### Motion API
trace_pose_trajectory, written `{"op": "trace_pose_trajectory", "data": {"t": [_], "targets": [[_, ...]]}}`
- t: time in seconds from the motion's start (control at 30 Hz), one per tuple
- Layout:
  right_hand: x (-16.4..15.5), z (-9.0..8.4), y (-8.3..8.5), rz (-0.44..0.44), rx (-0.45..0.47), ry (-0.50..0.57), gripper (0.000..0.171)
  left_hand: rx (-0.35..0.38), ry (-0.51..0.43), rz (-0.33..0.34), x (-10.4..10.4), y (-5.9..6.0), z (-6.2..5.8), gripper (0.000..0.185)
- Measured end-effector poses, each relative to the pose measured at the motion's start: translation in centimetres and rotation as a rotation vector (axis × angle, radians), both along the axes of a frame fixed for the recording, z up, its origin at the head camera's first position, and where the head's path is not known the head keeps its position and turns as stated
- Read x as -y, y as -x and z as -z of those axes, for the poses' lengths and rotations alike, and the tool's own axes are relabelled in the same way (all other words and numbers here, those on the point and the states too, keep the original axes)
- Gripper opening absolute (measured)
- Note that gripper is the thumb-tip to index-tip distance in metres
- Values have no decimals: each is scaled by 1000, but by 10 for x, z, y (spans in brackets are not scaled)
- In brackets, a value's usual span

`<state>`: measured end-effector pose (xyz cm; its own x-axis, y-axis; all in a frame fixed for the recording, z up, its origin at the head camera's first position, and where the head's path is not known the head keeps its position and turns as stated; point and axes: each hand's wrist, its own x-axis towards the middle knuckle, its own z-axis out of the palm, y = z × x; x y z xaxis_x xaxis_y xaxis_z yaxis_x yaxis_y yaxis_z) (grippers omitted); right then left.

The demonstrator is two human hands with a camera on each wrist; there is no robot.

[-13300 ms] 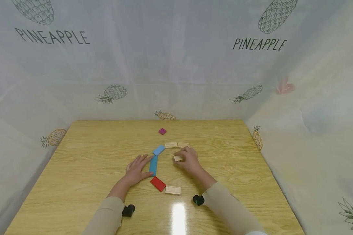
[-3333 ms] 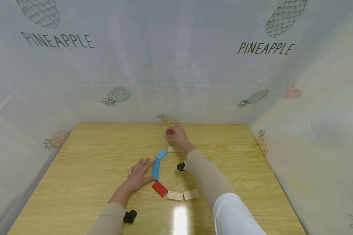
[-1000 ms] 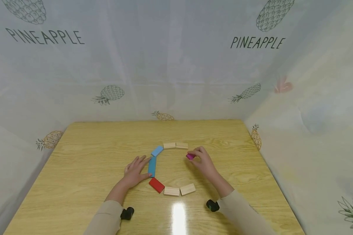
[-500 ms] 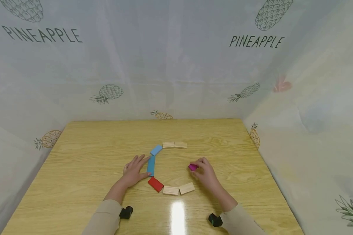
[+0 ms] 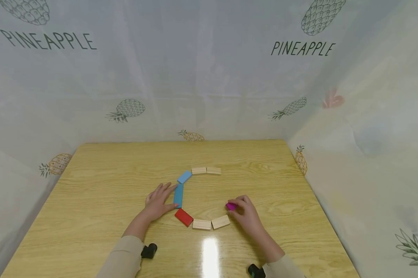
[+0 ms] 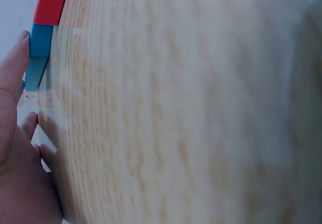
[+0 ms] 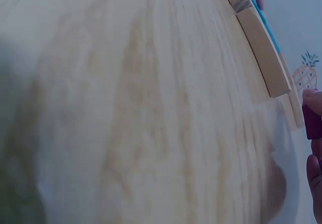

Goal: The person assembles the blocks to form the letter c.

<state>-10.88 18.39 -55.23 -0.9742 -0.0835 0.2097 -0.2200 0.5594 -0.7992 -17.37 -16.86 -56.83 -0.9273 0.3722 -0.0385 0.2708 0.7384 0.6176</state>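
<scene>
Flat blocks lie in an open ring on the wooden table point(image 5: 101, 193). My right hand point(image 5: 245, 214) pinches a small magenta block point(image 5: 231, 206) just above the angled plain wood block point(image 5: 220, 222) at the ring's lower right; the same magenta block point(image 7: 312, 121) shows at the right wrist view's edge. My left hand point(image 5: 156, 201) lies flat, fingers straight, against the long blue block point(image 5: 178, 195), also seen as the blue block point(image 6: 38, 55). A red block point(image 5: 183, 217), another plain block point(image 5: 202, 224), a light blue block point(image 5: 184, 177) and two plain blocks point(image 5: 206, 170) complete the arc.
Pale curtains printed with pineapples close off the table's back and both sides. The ring's right side, between the top plain blocks and the magenta block, has a gap. A glare spot point(image 5: 211, 251) shines near the front edge.
My right hand has carried the magenta block from the far side down the ring's right side to just above the angled wood block. My left hand has stayed at the blue block.
</scene>
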Motion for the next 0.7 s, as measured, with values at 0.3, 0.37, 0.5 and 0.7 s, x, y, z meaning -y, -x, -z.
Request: {"op": "trace_pose_trajectory", "data": {"t": [0.3, 0.37, 0.5, 0.7], "targets": [[-1, 4, -12, 12, 49, 54, 30, -4, -8, -4, 0, 0, 0, 75], [-1, 5, -14, 21, 61, 63, 30, -5, -6, -3, 0, 0, 0, 75], [-2, 7, -17, 32, 69, 75, 30, -1, -7, 0, 0, 0, -1, 75], [-4, 10, -21, 39, 74, 80, 29, -2, -9, 3, 0, -1, -1, 74]]}}
